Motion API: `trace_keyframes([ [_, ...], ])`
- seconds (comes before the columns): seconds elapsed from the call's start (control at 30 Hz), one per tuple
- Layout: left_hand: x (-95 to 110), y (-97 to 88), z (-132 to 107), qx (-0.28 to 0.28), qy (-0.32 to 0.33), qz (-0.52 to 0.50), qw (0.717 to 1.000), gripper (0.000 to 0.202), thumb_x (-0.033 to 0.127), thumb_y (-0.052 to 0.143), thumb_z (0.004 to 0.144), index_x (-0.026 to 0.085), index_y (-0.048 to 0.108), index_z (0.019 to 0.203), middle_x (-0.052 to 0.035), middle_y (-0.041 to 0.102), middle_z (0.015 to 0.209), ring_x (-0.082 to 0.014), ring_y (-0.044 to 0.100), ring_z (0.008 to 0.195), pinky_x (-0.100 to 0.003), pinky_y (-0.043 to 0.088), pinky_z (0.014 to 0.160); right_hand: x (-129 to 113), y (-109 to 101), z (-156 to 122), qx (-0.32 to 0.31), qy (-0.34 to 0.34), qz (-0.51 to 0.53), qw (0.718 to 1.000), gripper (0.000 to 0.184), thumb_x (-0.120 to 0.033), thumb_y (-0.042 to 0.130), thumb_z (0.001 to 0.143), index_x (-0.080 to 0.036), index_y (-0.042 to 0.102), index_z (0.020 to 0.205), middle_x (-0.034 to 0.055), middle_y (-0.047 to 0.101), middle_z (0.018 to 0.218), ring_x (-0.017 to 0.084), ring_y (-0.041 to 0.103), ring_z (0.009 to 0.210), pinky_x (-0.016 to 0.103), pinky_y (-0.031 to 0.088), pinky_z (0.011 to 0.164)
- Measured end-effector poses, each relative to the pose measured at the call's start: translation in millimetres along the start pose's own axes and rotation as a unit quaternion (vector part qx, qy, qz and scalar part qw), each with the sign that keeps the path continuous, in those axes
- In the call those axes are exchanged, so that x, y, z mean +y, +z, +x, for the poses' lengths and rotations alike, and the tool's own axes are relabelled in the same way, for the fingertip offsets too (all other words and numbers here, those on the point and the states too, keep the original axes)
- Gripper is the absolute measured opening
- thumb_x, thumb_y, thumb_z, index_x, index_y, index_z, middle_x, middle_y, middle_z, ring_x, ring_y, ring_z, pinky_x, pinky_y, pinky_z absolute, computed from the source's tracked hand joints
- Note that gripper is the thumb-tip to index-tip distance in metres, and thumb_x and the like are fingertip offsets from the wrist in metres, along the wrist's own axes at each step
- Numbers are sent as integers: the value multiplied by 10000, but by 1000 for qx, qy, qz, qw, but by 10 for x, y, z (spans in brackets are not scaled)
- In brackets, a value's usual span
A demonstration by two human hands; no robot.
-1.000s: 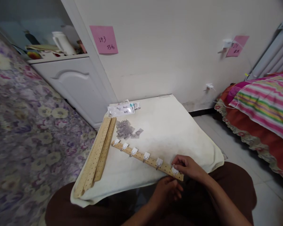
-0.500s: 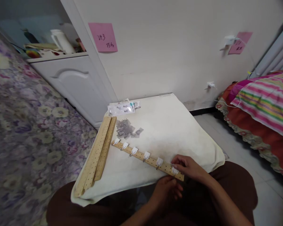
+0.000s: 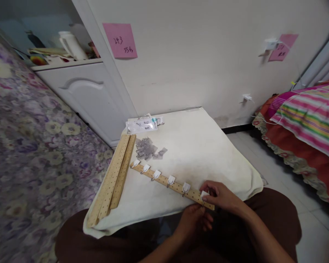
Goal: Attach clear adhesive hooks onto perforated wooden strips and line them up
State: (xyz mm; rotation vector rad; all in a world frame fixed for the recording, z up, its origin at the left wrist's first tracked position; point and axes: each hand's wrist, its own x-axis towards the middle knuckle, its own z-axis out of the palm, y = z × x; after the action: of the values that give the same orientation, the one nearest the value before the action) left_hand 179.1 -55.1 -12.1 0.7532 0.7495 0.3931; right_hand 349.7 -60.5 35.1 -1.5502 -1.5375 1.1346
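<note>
A wooden strip point(image 3: 164, 180) with a row of small holes lies slantwise near the table's front edge. Several metal hooks with white square backings sit along it. At its right end, my right hand point(image 3: 222, 195) is closed, thumb and fingertips on the white backing of the last hook point(image 3: 203, 196). My left hand point(image 3: 193, 221) is below the strip's near edge, with curled fingers and the fingertips meeting at that hook's lower end. Part of the left fingers' contact is hidden. A heap of small hooks with clear, greyish backings point(image 3: 146, 148) lies beyond the strip.
More perforated wooden strips point(image 3: 113, 179) lie along the table's left edge. Clear packaging point(image 3: 142, 126) rests at the back left of the cloth-covered table point(image 3: 192, 142). A wall stands behind, a floral curtain point(image 3: 52, 157) at left, a bed point(image 3: 312, 120) at right.
My right thumb has shifted slightly on the last hook, and its white backing shows more squarely. The left hand stays almost in place. The whole view has shifted slightly.
</note>
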Motion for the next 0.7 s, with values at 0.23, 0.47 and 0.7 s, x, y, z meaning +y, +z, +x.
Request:
trace_keyframes([
  [0.23,11,-1,-5,-2,0,-1,1000,371,478,654,684,134,573,798,-12,641,640,-86,544,462,-214,284,463,-2,10,5,4,-3,5,1000,121,-242,623,717,-194,632,829,-45,494,620,108,412,573,216,303,511],
  [0.47,17,1,-14,0,-1,-1,1000,393,489,658,674,126,575,800,-23,643,646,-90,541,464,-221,282,470,2,11,16,-2,3,4,1000,125,-238,627,717,-185,627,830,-48,490,625,107,415,576,218,304,517],
  [0.7,-5,-28,-1,3,-5,-3,1000,413,497,674,656,128,558,801,-23,641,639,-92,538,454,-221,277,464,29,-11,6,-16,-4,26,1000,230,-334,638,755,-193,622,936,-19,567,714,125,470,629,230,371,574],
])
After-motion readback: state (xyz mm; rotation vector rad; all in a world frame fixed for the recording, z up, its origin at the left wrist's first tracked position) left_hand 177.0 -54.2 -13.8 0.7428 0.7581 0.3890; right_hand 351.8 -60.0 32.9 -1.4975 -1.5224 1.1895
